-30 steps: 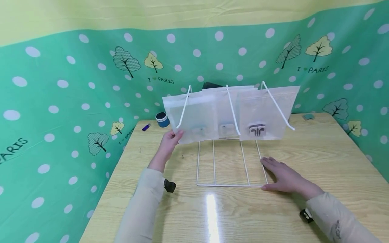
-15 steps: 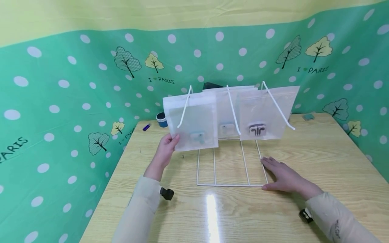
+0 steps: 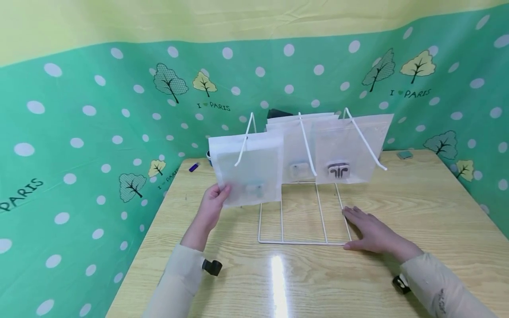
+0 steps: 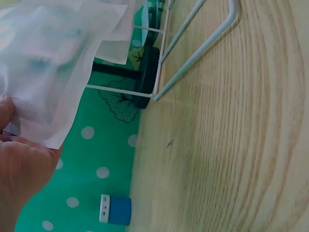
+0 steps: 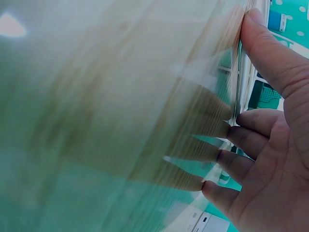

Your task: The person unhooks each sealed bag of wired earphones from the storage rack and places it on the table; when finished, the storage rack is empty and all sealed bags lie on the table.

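My left hand (image 3: 210, 205) pinches the lower left edge of a translucent white bag (image 3: 248, 170) with a small pale item in it. The bag hangs at the left hook (image 3: 241, 152) of a white wire display rack (image 3: 292, 242); in the left wrist view the bag (image 4: 48, 63) covers part of the hand. More bags hang at the middle and right hooks; the right bag (image 3: 351, 143) holds wired earphones (image 3: 339, 170) in a case. My right hand (image 3: 371, 232) rests with spread fingers on the table at the right side of the rack's base, fingertips touching down.
A blue jar with a white rim (image 4: 116, 210) stands behind the bag at the back left. Near it lies a small purple item (image 3: 194, 167). A small green item (image 3: 404, 154) lies at the back right. Something black (image 3: 279, 113) shows behind the rack.
My left hand has drawn the left bag forward and down along its hook, toward the hook's front end. The bag now stands apart from the middle ones. My right hand has stayed in place.
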Motion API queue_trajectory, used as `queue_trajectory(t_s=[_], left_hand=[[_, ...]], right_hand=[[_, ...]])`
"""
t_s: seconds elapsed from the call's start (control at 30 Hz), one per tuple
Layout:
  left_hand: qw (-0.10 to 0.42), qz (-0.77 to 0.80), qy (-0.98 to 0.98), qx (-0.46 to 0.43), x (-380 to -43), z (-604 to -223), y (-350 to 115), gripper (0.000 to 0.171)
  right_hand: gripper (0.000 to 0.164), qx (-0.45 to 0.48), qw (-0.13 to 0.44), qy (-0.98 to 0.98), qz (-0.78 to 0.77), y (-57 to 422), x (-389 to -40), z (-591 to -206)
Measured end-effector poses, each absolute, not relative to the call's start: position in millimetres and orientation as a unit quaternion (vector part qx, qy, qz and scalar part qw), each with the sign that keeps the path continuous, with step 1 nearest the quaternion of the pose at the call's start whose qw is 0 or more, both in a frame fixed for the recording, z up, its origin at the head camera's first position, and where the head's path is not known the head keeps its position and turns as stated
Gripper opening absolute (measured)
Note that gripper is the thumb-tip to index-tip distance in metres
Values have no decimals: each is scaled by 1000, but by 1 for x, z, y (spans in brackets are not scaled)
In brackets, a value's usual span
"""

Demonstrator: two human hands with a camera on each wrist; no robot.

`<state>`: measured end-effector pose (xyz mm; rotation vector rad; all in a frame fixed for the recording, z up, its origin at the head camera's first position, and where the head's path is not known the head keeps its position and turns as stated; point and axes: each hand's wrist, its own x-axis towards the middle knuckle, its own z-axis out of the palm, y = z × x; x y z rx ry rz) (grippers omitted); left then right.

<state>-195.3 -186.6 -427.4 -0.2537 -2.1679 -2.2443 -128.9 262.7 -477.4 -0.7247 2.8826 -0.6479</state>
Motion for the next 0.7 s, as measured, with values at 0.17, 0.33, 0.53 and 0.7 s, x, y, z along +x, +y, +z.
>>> queue_trajectory(t_s=[0.17, 0.33, 0.53, 0.7], left_hand=[[11, -720, -689, -84, -181, -426, -188, 18], [11, -721, -686, -101, -166, -424, -189, 17], [13, -723, -682, -112, -148, -420, -189, 22], [23, -723, -680, -121, -135, -415, -192, 28]], right_hand=[[101, -242, 43, 946, -212, 265, -129, -480], [101, -242, 44, 945, -215, 265, -129, -478], [102, -238, 53, 946, -215, 264, -128, -474], [101, -235, 60, 947, -211, 264, -128, -474]])
